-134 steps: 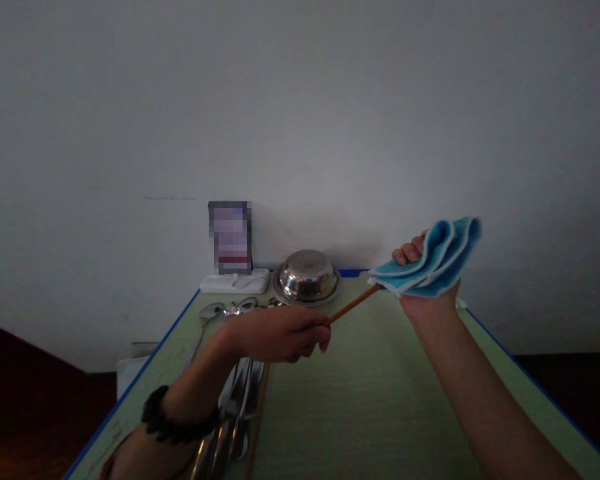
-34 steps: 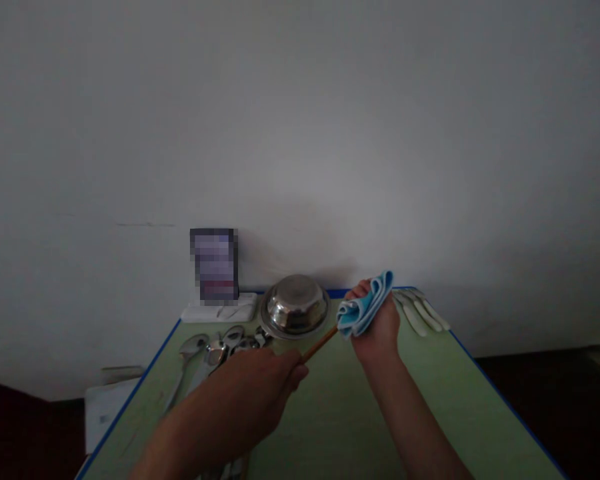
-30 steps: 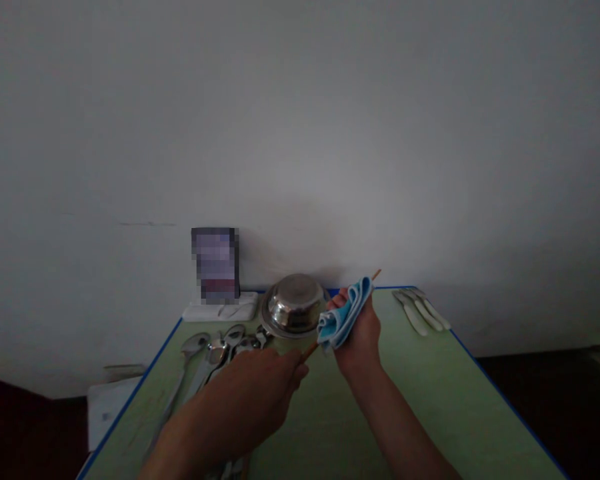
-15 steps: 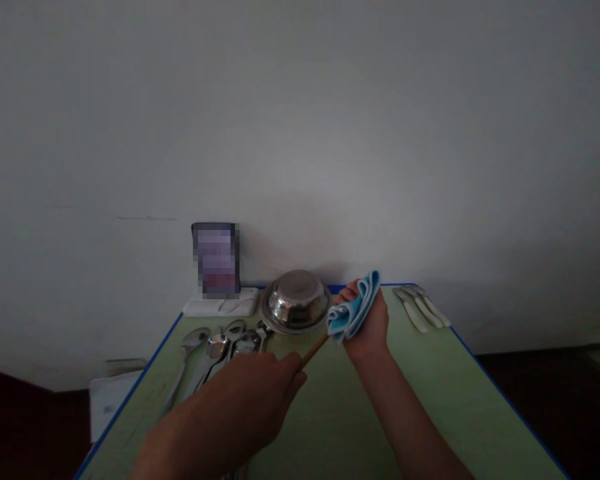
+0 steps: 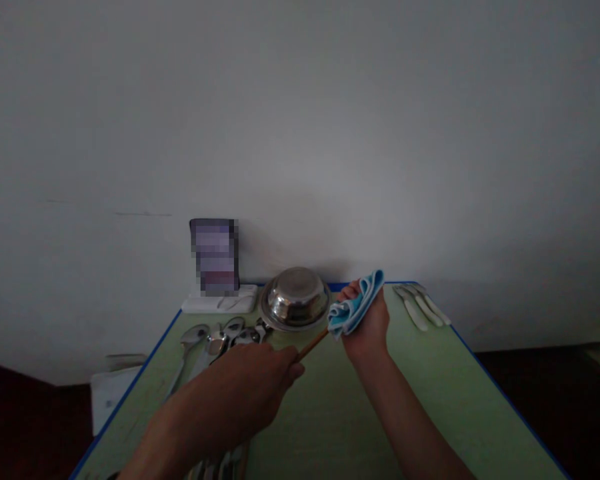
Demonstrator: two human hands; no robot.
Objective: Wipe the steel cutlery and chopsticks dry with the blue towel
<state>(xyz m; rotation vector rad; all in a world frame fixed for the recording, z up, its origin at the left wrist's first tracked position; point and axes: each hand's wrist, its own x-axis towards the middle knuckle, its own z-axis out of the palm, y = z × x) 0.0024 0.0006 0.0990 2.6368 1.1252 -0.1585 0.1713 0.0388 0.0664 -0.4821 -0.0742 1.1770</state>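
My left hand (image 5: 253, 383) is closed on the near end of a thin wooden stick (image 5: 312, 345), like a chopstick. The stick slants up to the right and its far end disappears inside a folded blue cloth (image 5: 355, 309). My right hand (image 5: 366, 327) is closed on that cloth and squeezes it around the stick. Both hands hover above the green table (image 5: 430, 393), just in front of an upturned steel bowl (image 5: 295, 300).
Several metal spoons (image 5: 215, 343) lie on the table's left side. White-handled utensils (image 5: 420, 308) lie at the far right corner. A white tray (image 5: 219, 303) with a dark upright card (image 5: 215, 257) stands against the wall. A white box (image 5: 107, 403) is on the floor at left.
Over the last second the cloth slid down the stick towards my left hand, baring its far tip, then back out over it. My left hand has hardly moved.
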